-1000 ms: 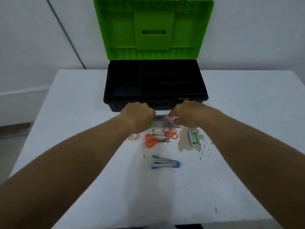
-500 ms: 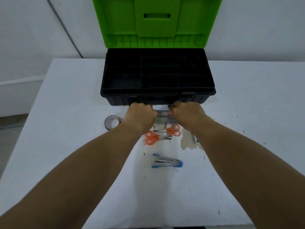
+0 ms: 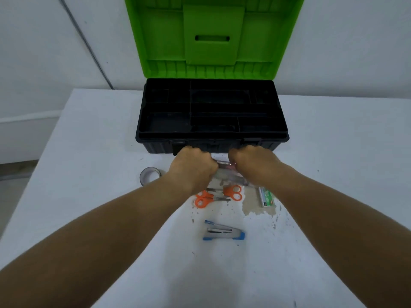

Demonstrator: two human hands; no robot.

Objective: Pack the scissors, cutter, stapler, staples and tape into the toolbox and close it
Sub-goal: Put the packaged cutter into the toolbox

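A black toolbox [image 3: 211, 138] stands open at the back of the table with its green lid [image 3: 213, 36] upright. Just in front of it, my left hand [image 3: 192, 168] and my right hand [image 3: 253, 165] are both closed on a slim silver and pink cutter [image 3: 223, 166], one at each end; most of it is hidden. Two orange scissors [image 3: 232, 192] [image 3: 203, 200] lie below my hands. A blue and silver stapler [image 3: 223, 232] lies nearer to me. A green and white box of staples [image 3: 266, 197] is at the right, a roll of tape [image 3: 150, 175] at the left.
The toolbox tray has several black compartments, with nothing visible in them. The white table [image 3: 89, 152] has a patch of chipped paint [image 3: 251, 207] beside the staples. A white wall rises behind, and the floor shows at the far left.
Both hands keep their hold on the cutter and have edged closer to the toolbox front. The view has shifted, and the tape roll now shows left of my left wrist.
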